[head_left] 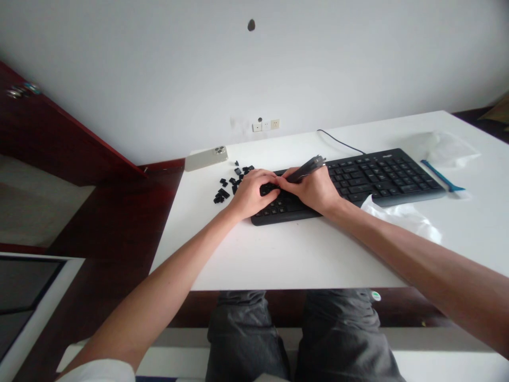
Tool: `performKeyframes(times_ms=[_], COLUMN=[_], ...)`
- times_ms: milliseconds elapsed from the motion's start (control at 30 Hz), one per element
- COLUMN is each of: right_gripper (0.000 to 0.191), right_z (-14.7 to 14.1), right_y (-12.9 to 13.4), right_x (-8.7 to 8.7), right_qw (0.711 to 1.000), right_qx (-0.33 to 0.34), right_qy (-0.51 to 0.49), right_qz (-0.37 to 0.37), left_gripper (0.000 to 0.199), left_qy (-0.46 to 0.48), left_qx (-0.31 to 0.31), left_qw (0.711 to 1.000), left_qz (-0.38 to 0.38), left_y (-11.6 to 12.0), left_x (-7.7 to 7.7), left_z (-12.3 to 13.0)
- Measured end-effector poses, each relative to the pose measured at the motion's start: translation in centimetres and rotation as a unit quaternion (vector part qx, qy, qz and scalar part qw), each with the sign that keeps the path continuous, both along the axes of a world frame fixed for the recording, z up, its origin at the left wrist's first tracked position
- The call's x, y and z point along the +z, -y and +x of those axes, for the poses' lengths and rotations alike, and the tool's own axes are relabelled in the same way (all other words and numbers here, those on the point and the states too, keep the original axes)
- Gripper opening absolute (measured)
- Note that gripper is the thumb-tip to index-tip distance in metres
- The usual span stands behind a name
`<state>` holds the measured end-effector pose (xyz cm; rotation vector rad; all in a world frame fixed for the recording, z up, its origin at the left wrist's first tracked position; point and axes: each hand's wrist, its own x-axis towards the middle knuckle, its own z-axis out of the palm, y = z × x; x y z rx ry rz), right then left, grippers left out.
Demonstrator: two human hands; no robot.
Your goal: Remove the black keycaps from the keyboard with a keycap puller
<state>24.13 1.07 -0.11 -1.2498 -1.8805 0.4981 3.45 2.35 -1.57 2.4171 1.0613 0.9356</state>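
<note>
Our right hand [318, 188] grips a dark tool [306, 170]; our left hand [251, 192] curls beside it, any pinch hidden. Seemingly we're working keys [281, 205] on the keyboard [363, 178] beneath both; the next move needs steady bracing.

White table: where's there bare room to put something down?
In front of the keyboard, between the left arm and right arm; also behind it, between the phone and cable. It's crowded left of the keyboard with loose keycaps, and right with the blue tool and plastic.

The keyboard [369, 176] looks matt plastic, the tabletop [238, 260] smooth, the trousers [243, 334] wrinkled cloth.
</note>
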Motion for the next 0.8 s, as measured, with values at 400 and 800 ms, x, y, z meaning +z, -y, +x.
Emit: performKeyframes(times_ms=[400,800], right_gripper=[0.021,0.028], right_z=[-0.2,1.8], right_y=[0.5,-1.4], right_x=[0.0,0.6], right_qw=[0.999,0.981], right_qx=[-0.022,-0.161], right_qy=[0.000,-0.071], right_qz=[0.034,0.083], left_gripper=[0.007,0.003], left_qy=[0.021,0.028], left_qx=[0.030,0.033], left_qw=[0.999,0.999], left_qz=[0.020,-0.011], left_y=[0.4,0.8], left_x=[-0.3,0.3], left_z=[0.8,1.0])
